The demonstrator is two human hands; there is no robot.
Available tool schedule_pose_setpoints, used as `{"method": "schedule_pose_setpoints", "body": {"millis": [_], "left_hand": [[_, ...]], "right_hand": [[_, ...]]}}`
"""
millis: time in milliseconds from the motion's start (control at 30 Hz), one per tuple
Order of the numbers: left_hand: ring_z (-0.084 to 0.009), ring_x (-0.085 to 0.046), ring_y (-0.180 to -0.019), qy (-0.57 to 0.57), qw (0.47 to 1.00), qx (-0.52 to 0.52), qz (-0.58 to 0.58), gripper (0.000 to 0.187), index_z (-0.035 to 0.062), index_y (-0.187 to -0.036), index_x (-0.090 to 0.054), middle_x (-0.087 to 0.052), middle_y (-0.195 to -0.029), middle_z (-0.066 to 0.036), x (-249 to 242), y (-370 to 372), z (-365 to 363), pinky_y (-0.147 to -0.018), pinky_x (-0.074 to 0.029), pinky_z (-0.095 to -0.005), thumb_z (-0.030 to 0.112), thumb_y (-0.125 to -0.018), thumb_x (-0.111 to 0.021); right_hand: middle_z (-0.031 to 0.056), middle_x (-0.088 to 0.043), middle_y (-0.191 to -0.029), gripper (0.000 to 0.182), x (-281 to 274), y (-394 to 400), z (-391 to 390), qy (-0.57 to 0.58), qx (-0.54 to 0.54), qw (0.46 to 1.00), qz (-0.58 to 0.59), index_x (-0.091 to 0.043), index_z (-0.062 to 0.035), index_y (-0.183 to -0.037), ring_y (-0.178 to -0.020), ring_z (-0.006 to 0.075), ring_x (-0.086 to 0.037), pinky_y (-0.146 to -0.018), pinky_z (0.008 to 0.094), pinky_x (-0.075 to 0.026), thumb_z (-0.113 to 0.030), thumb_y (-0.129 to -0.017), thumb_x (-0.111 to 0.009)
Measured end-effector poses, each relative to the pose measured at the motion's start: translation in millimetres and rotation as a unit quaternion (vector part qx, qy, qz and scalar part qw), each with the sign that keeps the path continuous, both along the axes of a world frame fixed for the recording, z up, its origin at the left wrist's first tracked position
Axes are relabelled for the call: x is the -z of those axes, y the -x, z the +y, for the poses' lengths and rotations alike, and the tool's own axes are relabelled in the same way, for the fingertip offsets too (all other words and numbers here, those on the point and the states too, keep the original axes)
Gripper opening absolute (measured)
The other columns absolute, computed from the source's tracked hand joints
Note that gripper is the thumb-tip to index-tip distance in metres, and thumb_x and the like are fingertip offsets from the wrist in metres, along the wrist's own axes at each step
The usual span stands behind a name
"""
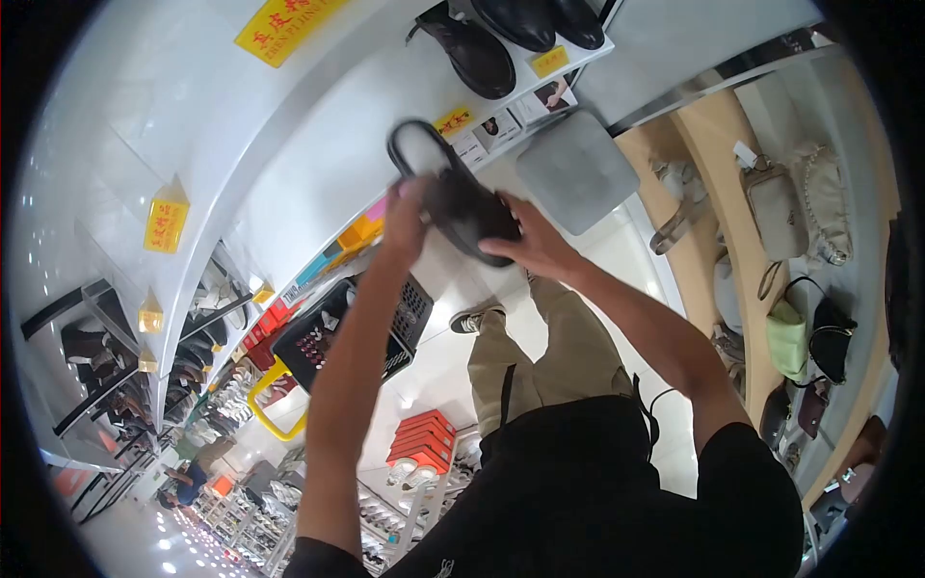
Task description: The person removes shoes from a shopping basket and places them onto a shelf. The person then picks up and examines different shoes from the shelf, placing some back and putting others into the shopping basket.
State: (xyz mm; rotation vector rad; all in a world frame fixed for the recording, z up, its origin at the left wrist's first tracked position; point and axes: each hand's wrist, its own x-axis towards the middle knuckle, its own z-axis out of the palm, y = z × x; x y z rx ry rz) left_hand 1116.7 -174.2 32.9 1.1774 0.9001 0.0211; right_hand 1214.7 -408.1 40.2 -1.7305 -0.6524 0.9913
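A black shoe (461, 204) is held up in front of me between both hands, somewhat blurred. Its opening, with a pale inside, points up and left, while the toe points down and right. My left hand (409, 217) is closed on the shoe's near left side. At the toe end, my right hand (538, 239) grips from the right, its thumb near the tip. Just beyond, more black shoes (472, 58) stand on a white shelf (352, 120) with small yellow signs (453, 121) along its edge.
A grey stool (578, 171) stands ahead to the right. Handbags (777, 210) and sandals line the wooden shelves (718, 144) on the right. A black basket (412, 313) with a yellow handle (258, 397) is at left, near orange boxes (422, 441). Another person (188, 480) is far off, lower left.
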Motion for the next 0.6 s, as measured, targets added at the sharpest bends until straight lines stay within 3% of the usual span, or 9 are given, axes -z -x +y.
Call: {"method": "schedule_pose_setpoints", "body": {"millis": [33, 100, 233, 300, 333, 433, 600], "left_hand": [[-0.0249, -0.056, -0.117, -0.064, 0.996, 0.05, -0.024, 0.053, 0.0097, -0.135, -0.043, -0.057, -0.127, -0.009, 5, -17, 24, -0.094, -0.05, -0.0441, 0.036, -0.095, -0.064], [-0.0223, -0.058, -0.109, 0.005, 0.997, -0.06, -0.053, 0.042, 0.0079, -0.13, -0.051, -0.06, -0.119, -0.008, -20, -70, 52, -0.086, -0.053, -0.037, 0.031, -0.097, -0.062], [-0.015, -0.058, -0.095, -0.036, 0.988, -0.024, -0.151, 0.023, 0.0069, -0.111, -0.065, -0.064, -0.106, -0.004, -45, -136, 103, -0.079, -0.05, -0.0331, 0.025, -0.097, -0.061], [-0.0187, -0.056, -0.103, -0.068, 0.987, -0.002, -0.145, 0.028, 0.0112, -0.118, -0.062, -0.061, -0.113, -0.003, -47, -157, 126, -0.094, -0.045, -0.0357, 0.032, -0.101, -0.054], [-0.0179, -0.055, -0.107, -0.088, 0.983, -0.031, -0.159, 0.029, 0.0088, -0.119, -0.061, -0.061, -0.116, -0.004, -47, -163, 129, -0.098, -0.043, -0.0352, 0.029, -0.1, -0.056], [-0.0175, -0.054, -0.11, -0.106, 0.984, -0.023, -0.14, 0.028, 0.0089, -0.12, -0.061, -0.061, -0.118, -0.004, -49, -173, 142, -0.101, -0.042, -0.0349, 0.027, -0.099, -0.057], [-0.0166, -0.054, -0.11, -0.086, 0.982, -0.052, -0.16, 0.018, 0.0107, -0.107, -0.062, -0.062, -0.112, -0.004, -23, -177, 163, -0.103, -0.039, -0.0359, 0.025, -0.097, -0.058]], "right_hand": [[0.027, -0.051, -0.132, 0.091, 6, -7, 18, 0.001, 0.0, 0.994, -0.106, -0.032, 0.0038, -0.147, -0.119, 0.0396, -0.055, -0.105, 0.0439, -0.042, -0.028, -0.078, -0.083], [0.0313, -0.047, -0.127, 0.094, 9, -20, 57, -0.053, 0.08, 0.98, -0.172, -0.032, 0.0043, -0.146, -0.112, 0.0473, -0.053, -0.102, 0.0472, -0.044, -0.028, -0.075, -0.085], [0.0316, -0.04, -0.128, 0.092, 27, -63, 130, -0.067, 0.139, 0.946, -0.283, -0.029, 0.0065, -0.145, -0.112, 0.0489, -0.053, -0.097, 0.0486, -0.048, -0.019, -0.075, -0.082], [0.0315, -0.038, -0.129, 0.089, 25, -81, 150, -0.057, 0.156, 0.936, -0.311, -0.029, 0.0077, -0.144, -0.113, 0.0485, -0.053, -0.097, 0.0478, -0.049, -0.015, -0.075, -0.081], [0.0318, -0.038, -0.129, 0.088, 24, -88, 158, -0.053, 0.159, 0.933, -0.318, -0.029, 0.0083, -0.144, -0.113, 0.0484, -0.054, -0.097, 0.0473, -0.05, -0.014, -0.075, -0.08], [0.032, -0.037, -0.13, 0.088, 28, -98, 170, -0.035, 0.152, 0.934, -0.322, -0.029, 0.0087, -0.143, -0.115, 0.049, -0.053, -0.099, 0.046, -0.05, -0.01, -0.075, -0.082], [0.0317, -0.035, -0.132, 0.093, 48, -103, 187, -0.032, 0.163, 0.928, -0.332, -0.026, 0.0076, -0.144, -0.119, 0.0496, -0.05, -0.101, 0.0475, -0.05, -0.009, -0.074, -0.084]]}}
